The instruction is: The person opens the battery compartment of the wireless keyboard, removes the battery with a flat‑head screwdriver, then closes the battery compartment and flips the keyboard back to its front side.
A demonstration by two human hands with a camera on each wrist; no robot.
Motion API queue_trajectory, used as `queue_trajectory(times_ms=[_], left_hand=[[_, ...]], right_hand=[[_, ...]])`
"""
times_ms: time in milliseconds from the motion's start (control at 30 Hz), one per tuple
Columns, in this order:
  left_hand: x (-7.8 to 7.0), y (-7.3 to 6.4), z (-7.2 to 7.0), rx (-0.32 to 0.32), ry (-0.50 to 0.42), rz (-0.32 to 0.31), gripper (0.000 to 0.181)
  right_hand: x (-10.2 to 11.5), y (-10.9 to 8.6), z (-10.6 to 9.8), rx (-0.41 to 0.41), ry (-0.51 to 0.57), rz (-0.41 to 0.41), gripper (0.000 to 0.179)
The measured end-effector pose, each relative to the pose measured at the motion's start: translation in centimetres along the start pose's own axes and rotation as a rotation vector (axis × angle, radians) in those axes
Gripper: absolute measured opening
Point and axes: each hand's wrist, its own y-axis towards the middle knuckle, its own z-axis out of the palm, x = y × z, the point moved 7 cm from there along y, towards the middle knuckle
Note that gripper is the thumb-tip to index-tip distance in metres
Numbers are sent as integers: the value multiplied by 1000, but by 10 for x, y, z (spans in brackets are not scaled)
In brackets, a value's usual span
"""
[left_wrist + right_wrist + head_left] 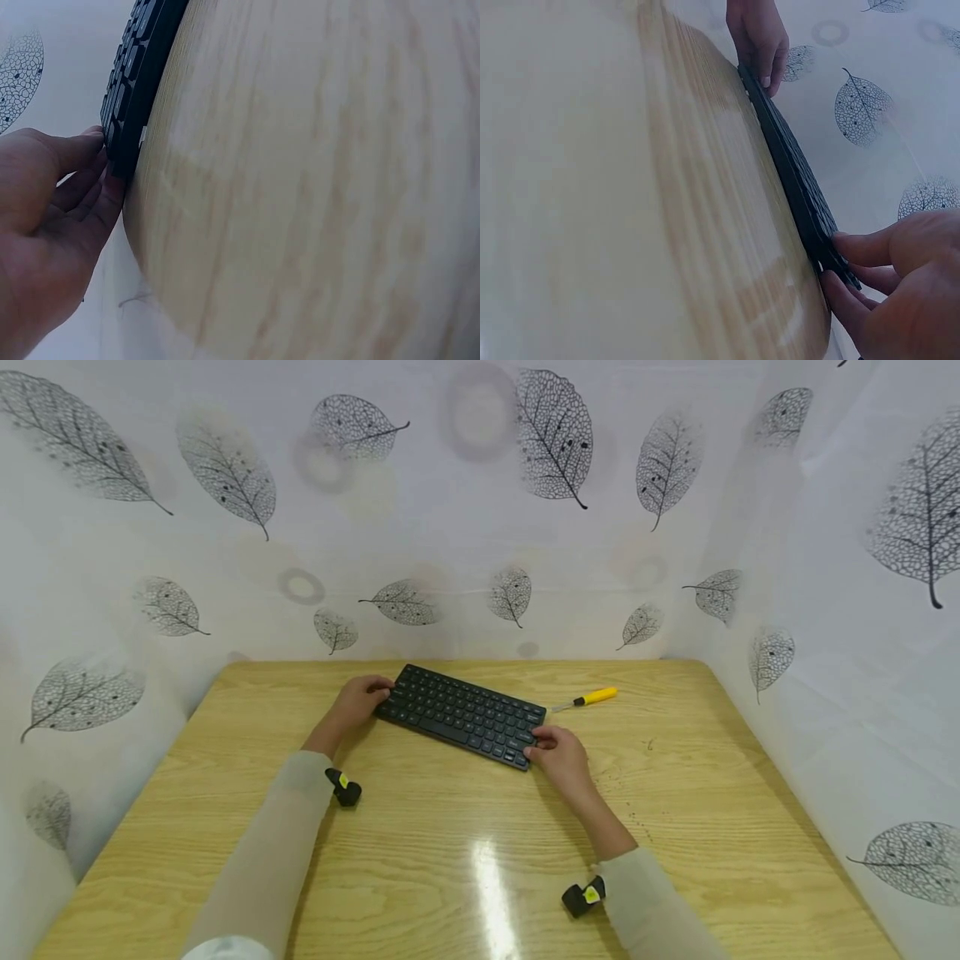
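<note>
A black keyboard [461, 714] lies slanted near the far side of the table, its right end closer to me. My left hand [362, 700] grips its left end; in the left wrist view the thumb of that hand [52, 195] is on top and the fingers are at the end edge and underneath. At the right end my right hand [561, 762] pinches the near corner. The right wrist view shows the thumb of this hand [907, 277] over the keys and fingers below the keyboard [799, 180].
A screwdriver [597, 696] with a yellow handle lies just beyond the keyboard's right end. Small dark specks dot the wooden table [420, 860] near the right forearm. Leaf-patterned cloth [450, 527] surrounds the back and sides.
</note>
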Motion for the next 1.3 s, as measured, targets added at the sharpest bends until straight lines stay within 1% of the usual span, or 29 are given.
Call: queue_trajectory(times_ms=[300,600,767,867,1033,1167,1300], left_hand=[[2,2,-2,-2,6,5,27],[2,-1,-3,2,-12,-36,27],[-1,-5,-2,-1,-16,-48,27],[-2,-9,-1,2,-25,-65,27],[-4,-20,-2,11,-37,-97,27],[-7,-29,-2,14,-31,-103,28],[-7,-37,-1,13,-46,-110,28]], right_hand=[[-1,1,1,-8,2,-7,33],[3,-3,2,3,-19,1,35],[2,-4,0,4,-32,9,35],[1,-4,-1,1,-41,4,34],[1,-3,-3,-1,-26,8,35],[-1,-2,-5,4,-23,14,34],[-2,-1,-6,10,-35,11,34]])
